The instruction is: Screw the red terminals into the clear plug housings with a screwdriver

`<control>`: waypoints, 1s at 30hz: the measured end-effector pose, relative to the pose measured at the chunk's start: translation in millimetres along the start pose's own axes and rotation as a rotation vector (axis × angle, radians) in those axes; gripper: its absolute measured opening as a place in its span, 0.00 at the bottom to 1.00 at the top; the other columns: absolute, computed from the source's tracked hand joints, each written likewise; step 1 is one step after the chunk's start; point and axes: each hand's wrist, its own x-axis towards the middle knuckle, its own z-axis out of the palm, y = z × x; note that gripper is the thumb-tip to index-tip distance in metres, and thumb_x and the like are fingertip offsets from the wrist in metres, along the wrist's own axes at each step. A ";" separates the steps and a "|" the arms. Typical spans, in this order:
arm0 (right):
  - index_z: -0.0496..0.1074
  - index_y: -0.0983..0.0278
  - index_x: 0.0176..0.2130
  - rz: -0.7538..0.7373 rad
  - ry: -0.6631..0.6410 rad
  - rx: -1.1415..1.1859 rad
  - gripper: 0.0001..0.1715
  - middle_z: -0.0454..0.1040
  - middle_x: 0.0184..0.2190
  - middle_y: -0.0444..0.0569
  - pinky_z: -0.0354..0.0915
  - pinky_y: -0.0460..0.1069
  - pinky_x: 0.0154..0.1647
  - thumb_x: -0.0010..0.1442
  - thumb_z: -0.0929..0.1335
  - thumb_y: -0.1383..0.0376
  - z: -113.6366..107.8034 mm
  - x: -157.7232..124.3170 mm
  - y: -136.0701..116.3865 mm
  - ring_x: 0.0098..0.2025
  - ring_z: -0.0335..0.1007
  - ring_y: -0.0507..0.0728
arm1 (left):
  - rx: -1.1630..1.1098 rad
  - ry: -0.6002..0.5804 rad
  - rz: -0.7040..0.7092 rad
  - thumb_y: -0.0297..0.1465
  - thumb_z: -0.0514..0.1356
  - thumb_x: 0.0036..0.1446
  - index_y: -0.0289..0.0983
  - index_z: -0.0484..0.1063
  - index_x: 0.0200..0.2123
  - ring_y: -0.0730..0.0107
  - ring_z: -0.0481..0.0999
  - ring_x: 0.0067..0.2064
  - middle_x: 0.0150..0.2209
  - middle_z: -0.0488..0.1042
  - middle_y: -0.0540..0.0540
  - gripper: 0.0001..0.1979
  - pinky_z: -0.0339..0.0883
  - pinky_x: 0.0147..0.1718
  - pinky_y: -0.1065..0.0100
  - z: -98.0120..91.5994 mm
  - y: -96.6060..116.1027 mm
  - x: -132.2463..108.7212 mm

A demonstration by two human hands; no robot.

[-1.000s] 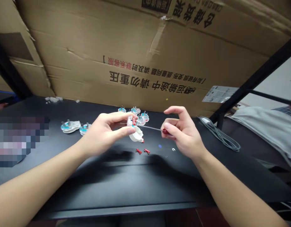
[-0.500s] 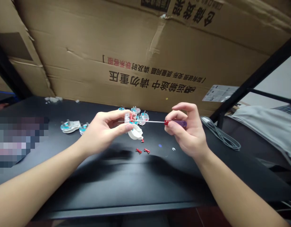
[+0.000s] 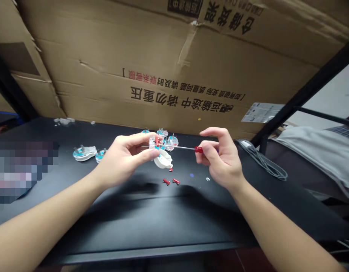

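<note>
Between thumb and fingers, my left hand [image 3: 125, 158] pinches a clear plug part [image 3: 152, 142] with a small red piece [image 3: 157, 142] on it. My right hand [image 3: 221, 156] grips a screwdriver [image 3: 197, 149] by its red and purple handle, mostly covered by the fingers. Its thin shaft points left, and the tip meets the plug part near the red piece. Just below my left fingertips lies a white plastic shell [image 3: 163, 160]. Two red parts [image 3: 171, 182] rest on the black table nearer to me, with a smaller red part [image 3: 170, 170] beside the shell.
Several clear and blue plugs [image 3: 172, 140] lie behind my left hand, and another white-edged plug [image 3: 84, 153] sits to its left. A cardboard sheet [image 3: 106, 49] stands along the back. A coiled grey cable [image 3: 265, 162] lies at the right, by the black frame.
My right hand has shifted slightly, its fingers now covering more of the screwdriver handle, and the handle end has dipped a little. My left hand keeps its hold on the plug part.
</note>
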 end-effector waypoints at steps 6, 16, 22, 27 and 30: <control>0.69 0.55 0.46 -0.093 -0.057 -0.159 0.11 0.71 0.33 0.41 0.64 0.46 0.30 0.63 0.70 0.65 -2.0 1.2 -2.8 0.31 0.67 0.50 | 0.017 0.000 0.006 0.38 0.70 0.54 0.37 0.81 0.48 0.56 0.81 0.47 0.47 0.83 0.43 0.19 0.75 0.48 0.62 -0.5 -0.1 0.0; 0.77 0.60 0.39 -0.123 0.016 -0.286 0.09 0.74 0.30 0.44 0.61 0.47 0.28 0.66 0.67 0.61 -0.7 4.7 -2.3 0.28 0.66 0.51 | -0.042 -0.029 0.067 0.34 0.70 0.53 0.39 0.81 0.47 0.60 0.81 0.45 0.45 0.82 0.45 0.16 0.75 0.46 0.67 1.2 1.6 -1.1; 0.77 0.60 0.39 -0.113 0.001 -0.272 0.09 0.75 0.31 0.45 0.62 0.47 0.27 0.66 0.67 0.61 0.0 4.0 -2.4 0.28 0.66 0.51 | -0.003 -0.072 0.056 0.34 0.69 0.55 0.40 0.80 0.48 0.59 0.80 0.47 0.48 0.81 0.44 0.17 0.74 0.47 0.66 0.8 1.8 -1.5; 0.77 0.60 0.39 -0.117 0.002 -0.249 0.08 0.74 0.31 0.45 0.62 0.47 0.28 0.65 0.67 0.61 -0.2 3.7 -2.5 0.28 0.66 0.51 | -0.044 -0.097 0.052 0.34 0.68 0.58 0.41 0.80 0.48 0.60 0.79 0.48 0.46 0.81 0.45 0.14 0.73 0.48 0.67 0.2 1.4 -1.5; 0.77 0.59 0.39 -0.122 0.004 -0.231 0.07 0.74 0.31 0.44 0.63 0.47 0.29 0.65 0.68 0.62 0.1 3.7 -2.2 0.29 0.67 0.51 | -0.095 -0.106 0.038 0.37 0.68 0.58 0.40 0.80 0.46 0.60 0.79 0.47 0.44 0.81 0.45 0.14 0.73 0.48 0.66 0.7 0.1 -2.0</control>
